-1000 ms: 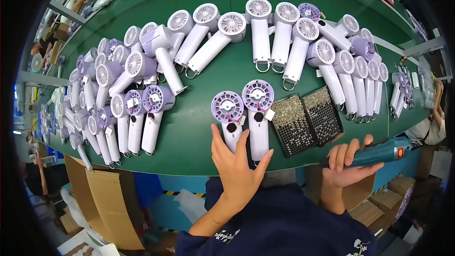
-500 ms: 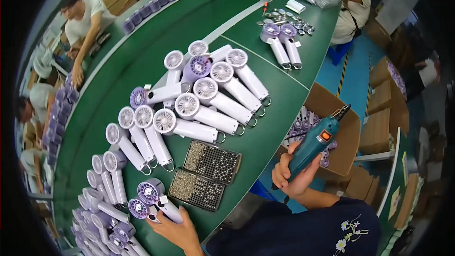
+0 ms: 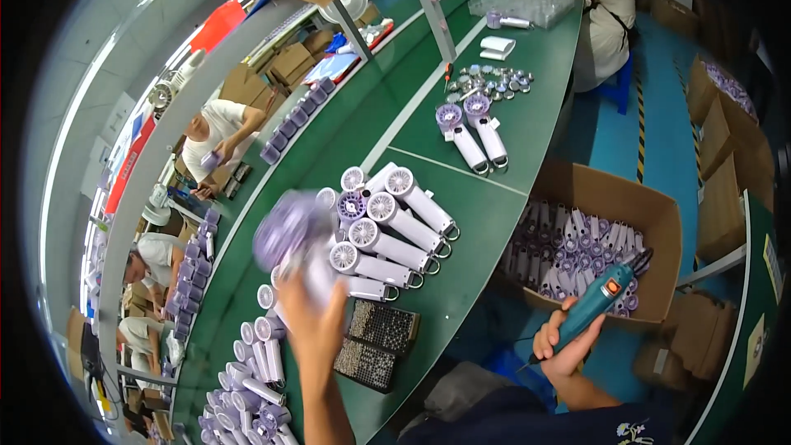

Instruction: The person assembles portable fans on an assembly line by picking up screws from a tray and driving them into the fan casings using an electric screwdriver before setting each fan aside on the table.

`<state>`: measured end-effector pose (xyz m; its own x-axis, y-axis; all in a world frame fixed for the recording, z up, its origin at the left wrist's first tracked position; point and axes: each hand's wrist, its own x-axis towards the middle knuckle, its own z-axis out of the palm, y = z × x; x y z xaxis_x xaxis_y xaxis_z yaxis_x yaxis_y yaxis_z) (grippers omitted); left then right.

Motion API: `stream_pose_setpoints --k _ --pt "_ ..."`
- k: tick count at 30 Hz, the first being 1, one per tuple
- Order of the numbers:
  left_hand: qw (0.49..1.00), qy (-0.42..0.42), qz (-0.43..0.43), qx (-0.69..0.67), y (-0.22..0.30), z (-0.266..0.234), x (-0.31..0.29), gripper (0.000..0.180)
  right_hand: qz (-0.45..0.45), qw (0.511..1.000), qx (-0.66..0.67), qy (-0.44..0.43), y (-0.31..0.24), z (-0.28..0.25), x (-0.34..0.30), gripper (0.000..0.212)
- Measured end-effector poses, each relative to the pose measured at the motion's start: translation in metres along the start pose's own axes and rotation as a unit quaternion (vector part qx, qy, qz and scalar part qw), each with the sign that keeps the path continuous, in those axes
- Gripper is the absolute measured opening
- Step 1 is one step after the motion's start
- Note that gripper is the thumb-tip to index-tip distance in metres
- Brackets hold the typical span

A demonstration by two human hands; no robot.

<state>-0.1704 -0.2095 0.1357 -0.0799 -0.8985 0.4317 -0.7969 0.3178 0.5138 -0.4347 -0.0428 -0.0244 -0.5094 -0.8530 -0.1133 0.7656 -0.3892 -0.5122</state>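
Note:
My left hand (image 3: 309, 309) is closed on purple-and-white handheld fans (image 3: 288, 231), raised over the green workbench (image 3: 445, 276). Motion blur hides how many it holds. Behind them lies a group of white handheld fans (image 3: 400, 214), most with a metal loop at the handle end. My right hand (image 3: 560, 348) grips a teal electric screwdriver (image 3: 589, 305), its dark tip pointing up and right above an open carton. Beside my left wrist sit two black gridded trays (image 3: 381, 323) of tiny metal pieces, partly covered by that hand.
The cardboard carton (image 3: 651, 198) at my right holds many fans. More fans (image 3: 247, 404) crowd the near left. Two fans (image 3: 467, 140) lie near round silver parts (image 3: 494, 82). One co-worker (image 3: 606, 0) sits at the far right; others (image 3: 218, 136) work across the bench.
My left hand has lifted fans from the near bench and swung them up and away from me. The view has shifted; my right hand still holds the electric screwdriver.

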Motion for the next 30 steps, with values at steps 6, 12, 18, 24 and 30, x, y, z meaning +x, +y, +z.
stream_pose_setpoints --k 6,12,18,24,30 --pt "0.994 -0.036 -0.098 0.015 0.056 0.197 0.186 0.071 -0.040 0.996 -0.013 0.081 -0.019 0.005 -0.017 0.062" --pt "0.964 -0.037 -0.239 0.108 0.064 0.303 0.214 0.076 -0.075 0.977 -0.059 0.193 -0.033 0.007 -0.021 0.058" --pt "0.942 -0.085 -0.308 0.098 0.046 0.333 0.212 0.069 -0.006 0.980 -0.083 0.180 -0.025 0.019 0.009 0.059" --pt "0.972 -0.154 -0.165 0.060 0.037 0.308 0.188 0.059 0.003 0.985 -0.104 0.135 -0.013 0.027 0.024 0.060" --pt "0.987 -0.111 0.048 0.111 -0.031 0.213 0.213 0.039 0.080 0.984 -0.096 0.124 -0.001 0.031 0.027 0.059"
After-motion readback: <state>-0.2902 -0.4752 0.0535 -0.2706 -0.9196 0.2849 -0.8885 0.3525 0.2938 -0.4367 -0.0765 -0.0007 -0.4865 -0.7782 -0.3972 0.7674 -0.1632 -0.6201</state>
